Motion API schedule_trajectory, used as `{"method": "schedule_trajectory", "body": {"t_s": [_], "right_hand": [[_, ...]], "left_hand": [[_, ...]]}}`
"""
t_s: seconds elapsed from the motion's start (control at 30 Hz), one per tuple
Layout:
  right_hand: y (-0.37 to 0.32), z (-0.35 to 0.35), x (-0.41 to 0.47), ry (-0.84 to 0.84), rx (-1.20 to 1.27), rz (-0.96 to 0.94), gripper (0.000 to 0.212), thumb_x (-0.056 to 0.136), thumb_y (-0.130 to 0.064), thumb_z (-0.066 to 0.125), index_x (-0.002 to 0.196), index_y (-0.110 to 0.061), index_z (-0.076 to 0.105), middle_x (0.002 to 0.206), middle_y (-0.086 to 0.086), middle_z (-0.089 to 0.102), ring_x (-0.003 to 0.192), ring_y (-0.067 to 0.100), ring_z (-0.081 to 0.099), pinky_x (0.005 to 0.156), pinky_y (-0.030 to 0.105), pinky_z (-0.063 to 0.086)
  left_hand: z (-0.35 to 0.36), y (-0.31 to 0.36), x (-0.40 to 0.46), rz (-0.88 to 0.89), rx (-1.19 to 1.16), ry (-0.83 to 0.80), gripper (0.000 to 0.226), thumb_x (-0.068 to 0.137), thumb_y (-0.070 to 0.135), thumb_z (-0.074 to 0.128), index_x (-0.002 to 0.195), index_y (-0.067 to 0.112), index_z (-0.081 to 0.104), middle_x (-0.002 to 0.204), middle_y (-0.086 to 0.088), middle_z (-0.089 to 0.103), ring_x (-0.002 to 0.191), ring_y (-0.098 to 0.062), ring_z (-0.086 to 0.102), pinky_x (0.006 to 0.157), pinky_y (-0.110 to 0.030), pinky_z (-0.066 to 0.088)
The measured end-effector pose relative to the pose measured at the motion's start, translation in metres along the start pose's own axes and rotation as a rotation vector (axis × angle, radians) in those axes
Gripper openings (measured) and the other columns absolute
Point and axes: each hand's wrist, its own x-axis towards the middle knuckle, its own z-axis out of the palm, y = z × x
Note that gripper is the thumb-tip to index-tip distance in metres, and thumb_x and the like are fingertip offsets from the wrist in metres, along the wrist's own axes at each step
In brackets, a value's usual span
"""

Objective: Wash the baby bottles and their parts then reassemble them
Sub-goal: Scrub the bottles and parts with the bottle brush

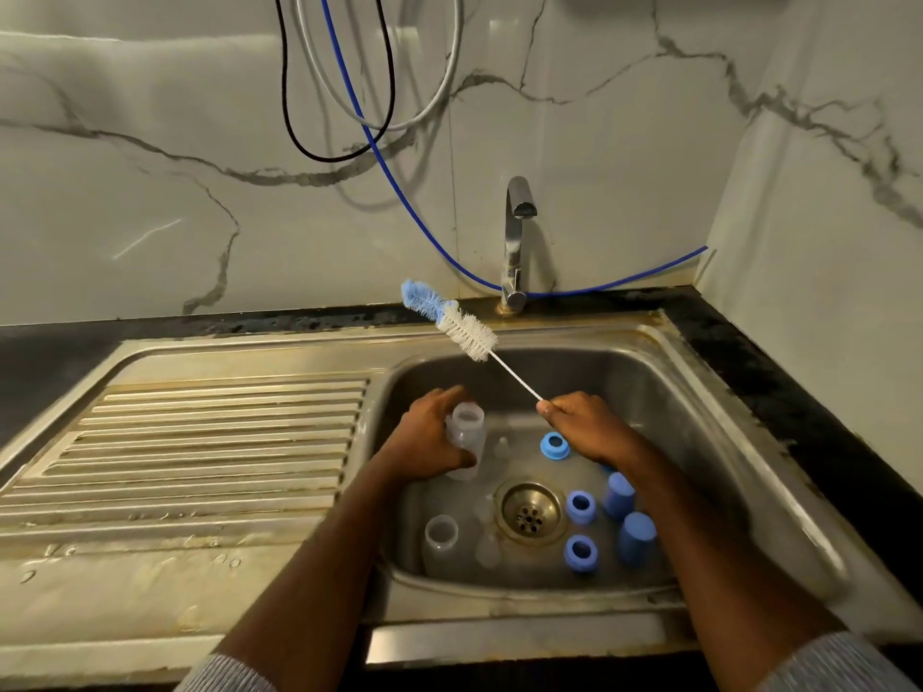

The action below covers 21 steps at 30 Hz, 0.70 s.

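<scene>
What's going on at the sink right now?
A person is washing baby bottle parts in a steel sink. The left hand grips a clear bottle, open end up, while the right hand holds a bottle brush by its wire handle, bristles raised outside the bottle. Another clear bottle, blue collar rings and blue caps lie around the drain. The tap looks off.

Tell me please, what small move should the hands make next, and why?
Probably swing the bottle brush down and push its bristles into the clear bottle. The left hand holds that bottle with its open mouth up over the sink, while the right hand grips the brush handle with the bristles raised outside the bottle.
</scene>
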Motion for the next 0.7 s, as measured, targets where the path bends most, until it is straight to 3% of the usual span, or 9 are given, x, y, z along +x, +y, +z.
{"method": "schedule_trajectory", "body": {"t_s": [0.13,0.2,0.4,0.57,0.7], "right_hand": [[0.004,-0.001,-0.003,-0.013,0.029,0.023,0.049,0.103,-0.044,0.046,0.063,-0.016,0.050,0.058,0.003,0.051,0.059,0.016,0.048,0.065,0.036,0.042],[0.004,-0.001,-0.004,-0.021,0.028,0.027,0.049,0.103,-0.044,0.047,0.063,-0.016,0.050,0.058,0.003,0.052,0.059,0.016,0.048,0.065,0.036,0.042],[0.006,-0.001,-0.003,-0.031,0.031,0.044,0.049,0.102,-0.045,0.048,0.062,-0.017,0.049,0.059,0.003,0.053,0.061,0.015,0.049,0.065,0.034,0.042],[0.005,-0.004,-0.001,-0.030,0.070,0.061,0.048,0.103,-0.042,0.048,0.062,-0.018,0.048,0.058,0.000,0.050,0.056,0.013,0.046,0.059,0.029,0.040],[0.006,-0.005,-0.002,-0.032,0.091,0.066,0.048,0.104,-0.041,0.049,0.061,-0.018,0.047,0.057,-0.002,0.047,0.054,0.011,0.043,0.057,0.027,0.039]], "left_hand": [[0.016,-0.001,-0.002,-0.098,0.381,-0.250,0.077,0.055,0.036,0.095,0.118,0.034,0.052,0.122,0.005,0.060,0.112,-0.021,0.058,0.089,-0.044,0.053],[0.022,-0.003,-0.003,-0.125,0.491,-0.298,0.078,0.056,0.035,0.096,0.119,0.036,0.049,0.124,0.005,0.060,0.111,-0.023,0.060,0.086,-0.043,0.053],[0.027,-0.015,-0.005,-0.128,0.575,-0.329,0.080,0.057,0.029,0.095,0.121,0.034,0.047,0.126,-0.001,0.058,0.112,-0.027,0.060,0.082,-0.039,0.046],[0.031,-0.019,-0.007,-0.126,0.591,-0.366,0.084,0.061,0.024,0.094,0.129,0.032,0.045,0.134,-0.002,0.054,0.118,-0.027,0.059,0.093,-0.043,0.051],[0.032,-0.018,-0.005,-0.118,0.623,-0.362,0.081,0.062,0.025,0.093,0.127,0.036,0.045,0.132,0.000,0.055,0.116,-0.027,0.059,0.087,-0.043,0.047]]}}
